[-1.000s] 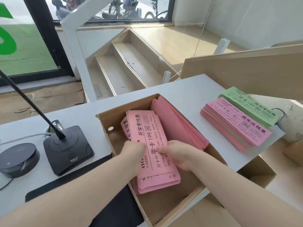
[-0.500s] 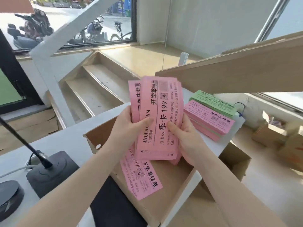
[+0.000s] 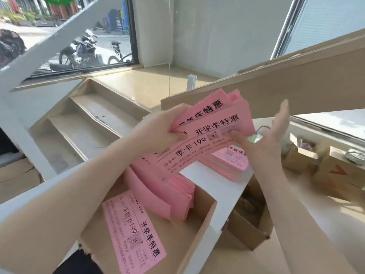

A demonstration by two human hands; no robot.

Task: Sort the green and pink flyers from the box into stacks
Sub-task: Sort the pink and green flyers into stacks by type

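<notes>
My left hand [image 3: 158,131] grips a thick bundle of pink flyers [image 3: 209,131] by its left end and holds it fanned and sideways above the table. My right hand [image 3: 264,141] is at the bundle's right end with its fingers straight up and only the thumb touching the top flyer. Below, the cardboard box [image 3: 199,232] holds one loose pink flyer [image 3: 134,232] lying flat and a leaning pack of pink flyers [image 3: 166,194]. A sorted stack [image 3: 231,163] with pink on top lies on the table beyond the box, partly hidden by the bundle.
The white table [image 3: 205,171] ends just right of the box. A slanted wooden board [image 3: 276,86] hangs over the far side. Open cardboard boxes [image 3: 335,171] stand on the floor at right, another [image 3: 246,230] under the table edge. Steps [image 3: 88,125] lie behind.
The bundle came up out of the box and has turned from upright to sideways. My right hand let go of it and spread its fingers. One flyer stayed lying in the box.
</notes>
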